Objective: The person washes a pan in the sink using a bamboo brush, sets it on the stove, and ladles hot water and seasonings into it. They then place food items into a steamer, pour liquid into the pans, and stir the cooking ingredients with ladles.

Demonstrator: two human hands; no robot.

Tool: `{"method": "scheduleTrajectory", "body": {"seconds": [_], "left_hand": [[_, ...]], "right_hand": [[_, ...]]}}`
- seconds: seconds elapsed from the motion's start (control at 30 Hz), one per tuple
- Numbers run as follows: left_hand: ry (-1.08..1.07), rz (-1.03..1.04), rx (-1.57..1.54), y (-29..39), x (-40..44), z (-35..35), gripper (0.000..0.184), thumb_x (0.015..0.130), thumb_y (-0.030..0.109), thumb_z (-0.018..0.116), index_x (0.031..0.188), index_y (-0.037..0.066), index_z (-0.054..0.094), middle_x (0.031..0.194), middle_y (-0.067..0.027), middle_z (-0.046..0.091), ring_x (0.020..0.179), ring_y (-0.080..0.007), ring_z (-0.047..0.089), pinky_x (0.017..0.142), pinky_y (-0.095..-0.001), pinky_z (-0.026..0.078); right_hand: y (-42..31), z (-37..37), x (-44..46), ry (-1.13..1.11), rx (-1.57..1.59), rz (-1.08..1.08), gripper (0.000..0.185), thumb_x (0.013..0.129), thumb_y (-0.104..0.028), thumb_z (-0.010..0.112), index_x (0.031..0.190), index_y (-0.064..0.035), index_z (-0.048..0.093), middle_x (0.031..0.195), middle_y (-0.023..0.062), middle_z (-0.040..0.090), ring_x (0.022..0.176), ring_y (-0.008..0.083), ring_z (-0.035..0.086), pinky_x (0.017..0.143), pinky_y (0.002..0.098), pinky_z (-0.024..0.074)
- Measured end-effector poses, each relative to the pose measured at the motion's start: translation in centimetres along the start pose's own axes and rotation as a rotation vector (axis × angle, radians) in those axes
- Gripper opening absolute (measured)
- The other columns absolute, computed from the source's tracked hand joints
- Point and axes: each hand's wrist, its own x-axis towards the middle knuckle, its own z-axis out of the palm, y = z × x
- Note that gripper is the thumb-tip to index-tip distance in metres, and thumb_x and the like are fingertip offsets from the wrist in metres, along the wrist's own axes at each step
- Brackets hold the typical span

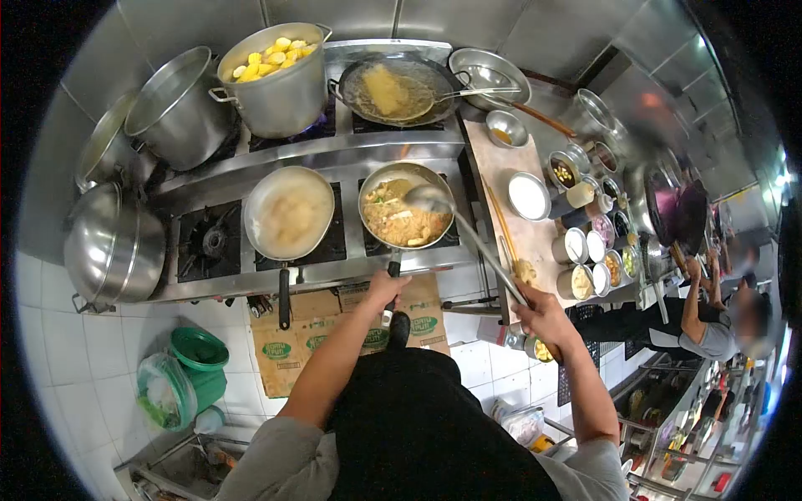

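My left hand (388, 289) is closed around the black handle of a frying pan (364, 206) on the front right burner. Orange-brown food, with paler and green bits, fills the pan (405, 221). In my right hand (545, 319) is the long handle of a ladle (429, 198), its metal bowl over the right side of that food. A second frying pan (292, 209), holding a pale, steaming liquid, sits to the left with its black handle toward me. Behind, a wok (355, 96) of bubbling liquid holds a yellowish mass and a strainer.
A tall pot (280, 100) of yellow pieces stands over a lit burner. More large pots (184, 108) line the left. Bowls and containers of ingredients (576, 246) crowd the right counter. A co-worker (702, 317) stands far right. Flattened cardboard (284, 351) and a green bin (200, 351) are on the floor.
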Motion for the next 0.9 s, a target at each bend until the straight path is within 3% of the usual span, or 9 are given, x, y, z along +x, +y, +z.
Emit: {"method": "scheduleTrajectory", "body": {"seconds": [0.13, 0.23, 0.37, 0.4, 0.57, 0.6, 0.83, 0.87, 0.9], "left_hand": [[0.034, 0.092, 0.162, 1.8, -2.0, -1.1, 0.036, 0.088, 0.019, 0.073, 0.063, 0.003, 0.054, 0.055, -0.0054, 0.055, 0.039, -0.0165, 0.053, 0.037, -0.0332, 0.041], [-0.023, 0.078, 0.208, 2.3, -3.4, -2.0, 0.026, 0.091, 0.019, 0.069, 0.073, 0.007, 0.054, 0.053, -0.0002, 0.051, 0.039, -0.0139, 0.052, 0.037, -0.0338, 0.041], [-0.097, 0.212, 0.206, 4.3, -5.0, -2.6, 0.024, 0.091, 0.016, 0.068, 0.075, 0.005, 0.055, 0.053, -0.0010, 0.052, 0.040, -0.0127, 0.052, 0.037, -0.0318, 0.039], [-0.093, 0.241, 0.208, 6.0, -6.5, -2.2, 0.023, 0.090, 0.016, 0.069, 0.076, 0.003, 0.056, 0.055, -0.0020, 0.054, 0.040, -0.0128, 0.053, 0.037, -0.0312, 0.039], [-0.059, 0.341, 0.277, 3.4, -6.8, -2.0, 0.022, 0.091, 0.016, 0.067, 0.080, 0.003, 0.054, 0.053, -0.0020, 0.052, 0.037, -0.0127, 0.050, 0.036, -0.0311, 0.038], [-0.042, 0.341, 0.270, 3.0, -6.7, -1.9, 0.015, 0.094, 0.012, 0.065, 0.090, 0.000, 0.057, 0.055, -0.0011, 0.052, 0.037, -0.0125, 0.048, 0.037, -0.0310, 0.038], [-0.160, 0.190, 0.195, 4.3, -4.9, -2.9, 0.016, 0.094, 0.013, 0.065, 0.084, 0.003, 0.057, 0.055, 0.0012, 0.049, 0.040, -0.0102, 0.048, 0.037, -0.0294, 0.038], [-0.162, 0.196, 0.142, 4.6, -5.3, -2.7, 0.030, 0.091, 0.012, 0.068, 0.068, 0.006, 0.051, 0.054, -0.0006, 0.052, 0.040, -0.0117, 0.052, 0.038, -0.0302, 0.040], [-0.158, 0.203, 0.174, 4.9, -5.4, -2.7, 0.029, 0.091, 0.012, 0.067, 0.069, 0.006, 0.051, 0.054, -0.0006, 0.052, 0.040, -0.0116, 0.052, 0.038, -0.0301, 0.040]], "right_hand": [[-2.9, 1.2, -3.3, -0.110, -0.034, 0.132, 0.057, 0.090, -0.010, 0.067, 0.144, -0.0064, 0.050, 0.075, 0.0070, 0.064, 0.060, 0.0109, 0.054, 0.057, 0.0294, 0.0489], [-3.6, 2.7, -4.2, -0.126, -0.144, 0.117, 0.057, 0.090, -0.011, 0.068, 0.144, -0.0053, 0.050, 0.075, 0.0089, 0.064, 0.062, 0.0113, 0.055, 0.061, 0.0304, 0.0503], [-0.1, 5.2, -3.3, 0.128, -0.363, -0.392, 0.057, 0.089, -0.009, 0.065, 0.142, -0.0006, 0.049, 0.098, 0.0235, 0.071, 0.079, 0.0370, 0.067, 0.080, 0.0415, 0.0528], [-1.5, 5.5, -3.6, 0.154, -0.379, -0.339, 0.056, 0.088, -0.009, 0.065, 0.141, 0.0015, 0.049, 0.109, 0.0285, 0.067, 0.095, 0.0466, 0.063, 0.088, 0.0458, 0.0494], [-2.6, 7.5, -4.3, 0.316, -0.317, -0.322, 0.056, 0.089, -0.008, 0.065, 0.142, 0.0006, 0.048, 0.097, 0.0293, 0.065, 0.090, 0.0446, 0.064, 0.083, 0.0452, 0.0505], [-2.9, 7.6, -4.8, 0.300, -0.274, -0.281, 0.055, 0.089, -0.008, 0.065, 0.141, 0.0004, 0.049, 0.097, 0.0290, 0.065, 0.087, 0.0431, 0.065, 0.081, 0.0445, 0.0510], [-2.7, 5.8, -7.9, 0.099, -0.167, -0.067, 0.051, 0.090, -0.010, 0.068, 0.138, -0.0017, 0.054, 0.095, 0.0245, 0.069, 0.081, 0.0287, 0.070, 0.078, 0.0383, 0.0532], [-3.6, 5.4, -7.7, 0.017, -0.115, 0.048, 0.051, 0.090, -0.013, 0.068, 0.138, -0.0028, 0.055, 0.094, 0.0244, 0.070, 0.084, 0.0298, 0.071, 0.081, 0.0386, 0.0533], [-3.1, 5.0, -7.0, 0.026, -0.143, 0.007, 0.051, 0.090, -0.013, 0.068, 0.138, -0.0028, 0.055, 0.095, 0.0254, 0.069, 0.086, 0.0315, 0.071, 0.081, 0.0390, 0.0532]]}}
